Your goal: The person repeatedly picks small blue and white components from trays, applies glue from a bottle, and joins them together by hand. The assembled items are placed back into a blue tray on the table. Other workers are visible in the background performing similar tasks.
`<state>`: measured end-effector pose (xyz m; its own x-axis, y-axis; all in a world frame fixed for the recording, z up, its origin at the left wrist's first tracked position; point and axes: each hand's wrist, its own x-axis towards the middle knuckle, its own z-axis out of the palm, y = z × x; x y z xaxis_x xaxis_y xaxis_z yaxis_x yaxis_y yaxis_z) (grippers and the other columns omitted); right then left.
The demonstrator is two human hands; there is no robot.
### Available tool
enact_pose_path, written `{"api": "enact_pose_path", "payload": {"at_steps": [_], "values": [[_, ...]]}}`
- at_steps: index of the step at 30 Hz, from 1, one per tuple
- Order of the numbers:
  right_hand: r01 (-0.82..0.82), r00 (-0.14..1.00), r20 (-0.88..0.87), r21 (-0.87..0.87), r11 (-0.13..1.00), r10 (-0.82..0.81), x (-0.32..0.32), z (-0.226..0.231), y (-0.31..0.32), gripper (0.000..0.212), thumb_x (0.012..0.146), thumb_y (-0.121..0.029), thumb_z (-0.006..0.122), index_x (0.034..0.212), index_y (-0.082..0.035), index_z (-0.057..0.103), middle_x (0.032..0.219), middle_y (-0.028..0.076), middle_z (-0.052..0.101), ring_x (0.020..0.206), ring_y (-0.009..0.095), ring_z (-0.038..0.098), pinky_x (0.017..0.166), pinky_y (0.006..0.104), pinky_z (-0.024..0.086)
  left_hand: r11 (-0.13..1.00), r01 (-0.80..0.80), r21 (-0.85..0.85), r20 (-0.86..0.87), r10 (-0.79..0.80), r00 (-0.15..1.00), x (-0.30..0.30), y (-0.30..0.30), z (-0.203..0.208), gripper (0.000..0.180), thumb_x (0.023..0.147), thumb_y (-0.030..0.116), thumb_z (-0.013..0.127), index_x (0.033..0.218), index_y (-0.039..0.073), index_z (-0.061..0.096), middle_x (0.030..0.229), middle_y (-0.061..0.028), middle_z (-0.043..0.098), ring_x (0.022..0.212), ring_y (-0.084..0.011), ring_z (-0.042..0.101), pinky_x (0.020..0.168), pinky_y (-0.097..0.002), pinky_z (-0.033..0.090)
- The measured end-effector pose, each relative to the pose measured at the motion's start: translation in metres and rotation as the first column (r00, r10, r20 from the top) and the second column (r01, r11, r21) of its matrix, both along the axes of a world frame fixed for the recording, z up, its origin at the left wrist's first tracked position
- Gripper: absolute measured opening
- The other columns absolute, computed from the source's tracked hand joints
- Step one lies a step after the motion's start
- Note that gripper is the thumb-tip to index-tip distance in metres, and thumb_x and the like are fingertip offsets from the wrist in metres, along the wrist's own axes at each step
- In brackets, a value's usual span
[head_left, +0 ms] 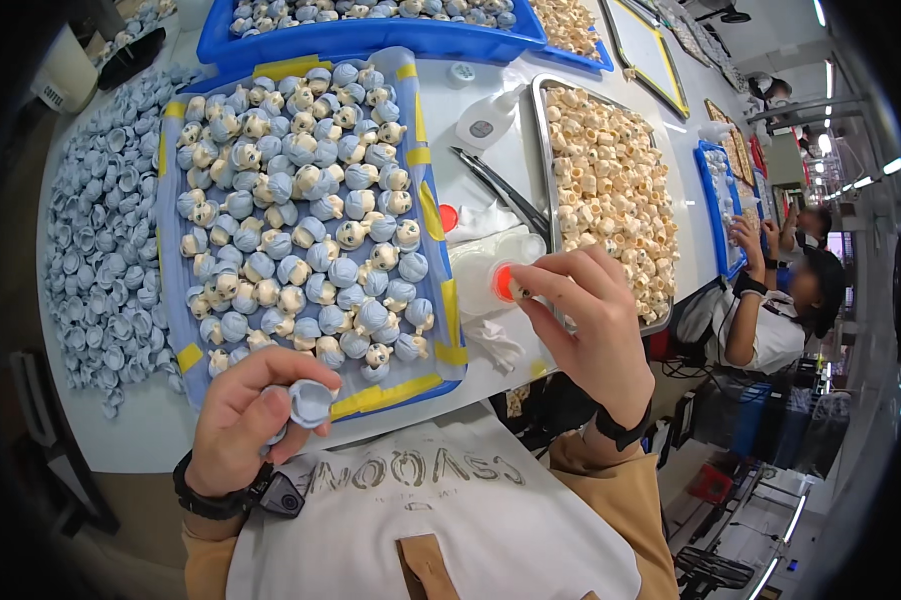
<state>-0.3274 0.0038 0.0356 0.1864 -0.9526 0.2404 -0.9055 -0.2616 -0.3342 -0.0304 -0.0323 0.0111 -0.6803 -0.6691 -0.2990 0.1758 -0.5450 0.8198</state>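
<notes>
My left hand [239, 420] is closed around a hollow light-blue doll hair shell [312, 404], its open side facing up, near the tray's front edge. More blue shows between the fingers below it. Over to the right, my right hand [601, 325] pinches a small cream doll face piece [518, 289], mostly hidden by the fingertips. That piece is at the rim of a small translucent cup with bright orange-red contents [504, 283]. Between my hands lies a cloth-lined blue tray [443, 300] with yellow tape, full of doll heads with blue hair [351, 235].
Loose blue hair shells [106, 250] are heaped at left. A metal tray [543, 130] of cream face pieces stands at right. Black tweezers [501, 185], a white squeeze bottle [489, 118] and crumpled white tissue [493, 342] lie between trays. Two people sit farther right.
</notes>
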Motion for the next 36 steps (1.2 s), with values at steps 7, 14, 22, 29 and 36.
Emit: {"api": "enact_pose_path", "payload": {"at_steps": [7, 14, 22, 29, 36], "values": [[0.111, 0.979, 0.175, -0.022, 0.994, -0.106, 0.002, -0.01, 0.012, 0.03, 0.063, 0.004, 0.068, 0.09, -0.006, 0.062, 0.084, 0.006, 0.059, 0.075, 0.024, 0.054, 0.067, 0.0331, 0.042, 0.998, -0.059, -0.019, -0.024, 0.059, 0.998, 0.003, 0.003, -0.004, 0.041, 0.088, 0.031, 0.054, 0.107, -0.005, 0.053, 0.078, -0.0054, 0.057, 0.051, -0.0034, 0.041, 0.047, -0.0174, 0.032], [0.224, 0.946, 0.268, -0.137, 0.965, -0.182, 0.01, -0.024, 0.022, 0.033, 0.059, 0.007, 0.069, 0.09, -0.002, 0.062, 0.085, 0.01, 0.061, 0.074, 0.024, 0.056, 0.063, 0.0311, 0.043, 0.999, -0.019, -0.036, 0.037, 0.02, 0.999, -0.006, 0.0, -0.002, 0.037, 0.08, 0.018, 0.064, 0.11, -0.002, 0.056, 0.1, -0.0048, 0.058, 0.089, -0.0085, 0.051, 0.079, -0.0223, 0.039], [-0.209, 0.713, 0.598, -0.318, 0.925, 0.366, 0.071, -0.001, 0.016, 0.038, 0.056, 0.003, 0.073, 0.093, 0.0, 0.065, 0.087, 0.012, 0.063, 0.069, 0.021, 0.058, 0.058, 0.0283, 0.044, 0.994, 0.047, -0.097, 0.04, -0.043, 0.998, -0.011, 0.005, 0.004, 0.03, 0.08, 0.013, 0.065, 0.106, -0.001, 0.059, 0.099, -0.0057, 0.058, 0.088, -0.009, 0.052, 0.079, -0.0238, 0.04], [-0.284, 0.724, 0.534, -0.347, 0.894, 0.437, 0.087, -0.004, 0.015, 0.036, 0.058, 0.0, 0.07, 0.094, 0.0, 0.066, 0.089, 0.01, 0.063, 0.071, 0.019, 0.057, 0.058, 0.0265, 0.043, 0.998, 0.048, -0.043, 0.04, -0.047, 0.998, -0.012, 0.01, 0.01, 0.047, 0.081, 0.039, 0.061, 0.103, 0.0, 0.047, 0.076, -0.0037, 0.057, 0.051, -0.0017, 0.042, 0.043, -0.0166, 0.03], [-0.346, 0.794, 0.39, -0.34, 0.874, 0.466, 0.093, -0.008, 0.026, 0.035, 0.058, -0.004, 0.067, 0.093, -0.002, 0.067, 0.092, 0.008, 0.062, 0.073, 0.019, 0.056, 0.058, 0.0261, 0.042, 0.962, 0.199, 0.185, -0.178, -0.166, 0.97, -0.003, 0.016, 0.005, 0.023, 0.091, 0.019, 0.051, 0.106, 0.001, 0.05, 0.081, -0.0029, 0.054, 0.076, -0.0089, 0.052, 0.068, -0.0231, 0.041]]}}
